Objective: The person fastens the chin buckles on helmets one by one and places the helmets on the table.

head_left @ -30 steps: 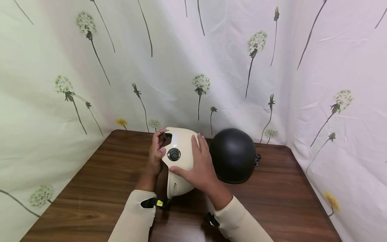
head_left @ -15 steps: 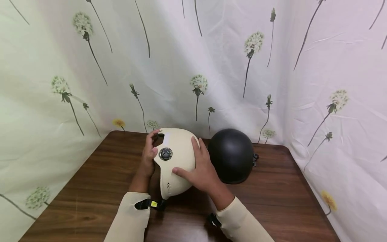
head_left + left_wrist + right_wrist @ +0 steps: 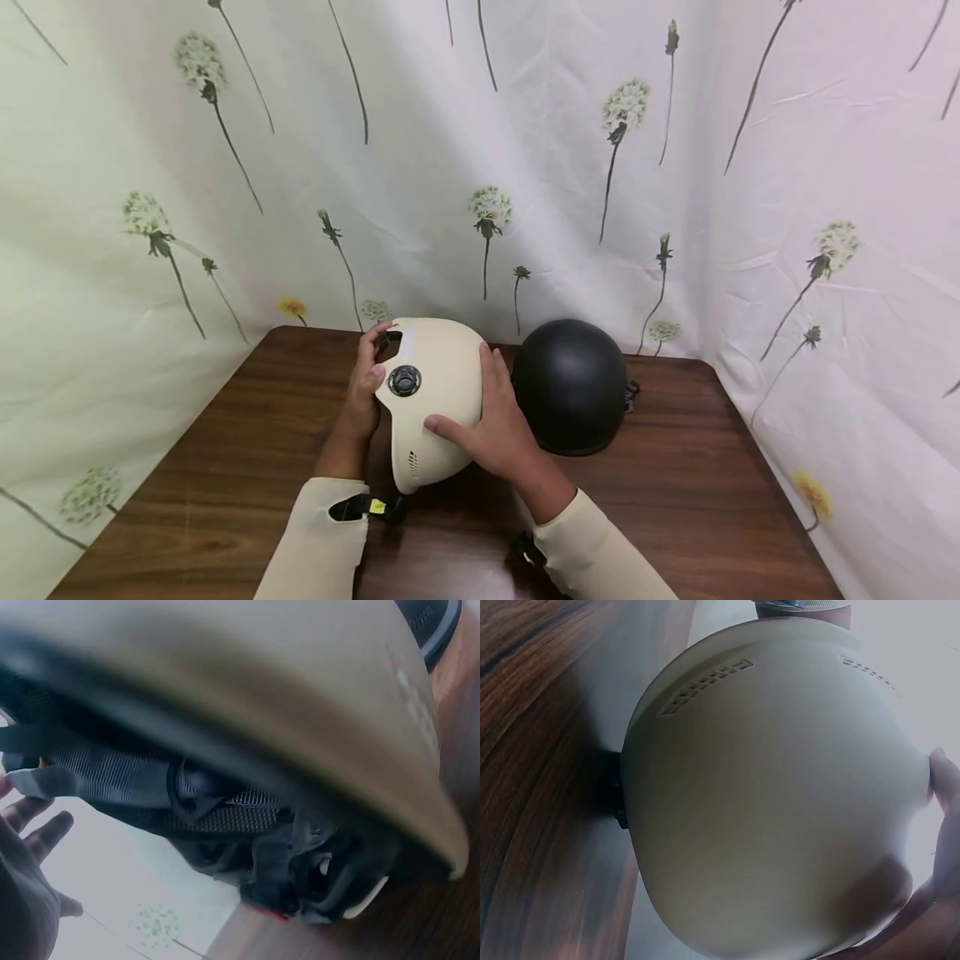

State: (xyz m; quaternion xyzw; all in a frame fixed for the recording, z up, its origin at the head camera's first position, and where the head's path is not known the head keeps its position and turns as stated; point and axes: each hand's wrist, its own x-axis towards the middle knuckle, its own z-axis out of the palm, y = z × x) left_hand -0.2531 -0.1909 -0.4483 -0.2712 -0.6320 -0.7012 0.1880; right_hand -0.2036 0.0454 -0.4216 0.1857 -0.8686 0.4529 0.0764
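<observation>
A cream helmet [image 3: 446, 358] is held on its side over the table, with a round black cap [image 3: 405, 381] facing up. My left hand [image 3: 366, 385] grips its edge at the left, thumb on the shell beside a small cut-out. My right hand [image 3: 501, 421] rests on the dome from the right, its fingers straight and thumb spread apart. Inside the helmet, a grey webbing strap [image 3: 124, 780] and dark lining show in the left wrist view, where left fingers [image 3: 49, 836] are near the strap. In the right wrist view the smooth shell [image 3: 765, 787] shows vent slots.
Just right of my right hand, a black helmet [image 3: 570, 387] sits dome up on the brown wooden table [image 3: 675, 500], a dark buckle [image 3: 631, 396] at its right side. White cloth [image 3: 420, 208] printed with dandelions hangs behind the table and along both sides.
The cream helmet has shifted slightly left and turned a little, its opening now less visible from the head. Both hands stay on it. The black helmet stays where it was.
</observation>
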